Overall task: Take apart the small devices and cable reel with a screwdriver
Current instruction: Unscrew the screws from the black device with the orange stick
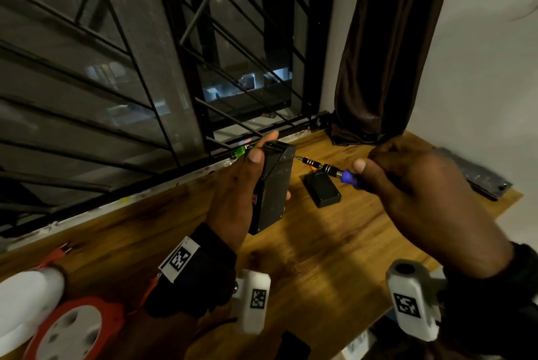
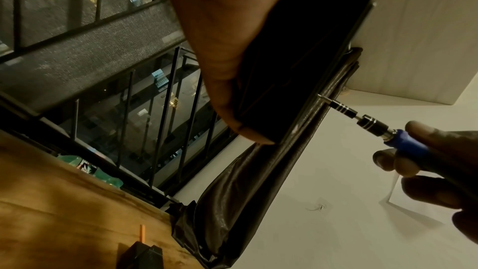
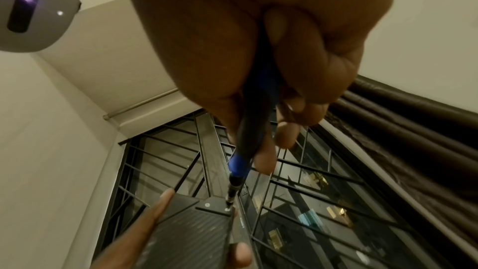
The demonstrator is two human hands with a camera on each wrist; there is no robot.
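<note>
While the left hand (image 1: 235,193) wraps its fingers around a long black device (image 1: 273,188) and lifts it above the far edge of the wooden counter (image 1: 320,257), the right hand (image 1: 419,199) grips the blue handle of a screwdriver (image 1: 334,172), whose tip meets the device's upper end. A smaller black box (image 1: 322,190) lies flat on the counter just beyond, under the screwdriver shaft. At the near left corner sits an orange-and-white cable reel (image 1: 72,330), its orange plug (image 1: 58,255) lying towards the window edge. A green bottle (image 1: 243,150) lies along the window track, and a dark curtain (image 1: 387,48) hangs at the far right corner.

From the left wrist, the thumb (image 2: 227,69) presses along the side of the device (image 2: 297,58), and the screwdriver (image 2: 375,128) bit touches its edge; the right hand's fingers (image 2: 413,163) curl round the blue handle.

From the right wrist, fingers (image 3: 297,89) and thumb pinch the screwdriver (image 3: 245,150) handle, with the bit seated on a screw at the corner of the ribbed device (image 3: 191,230).
</note>
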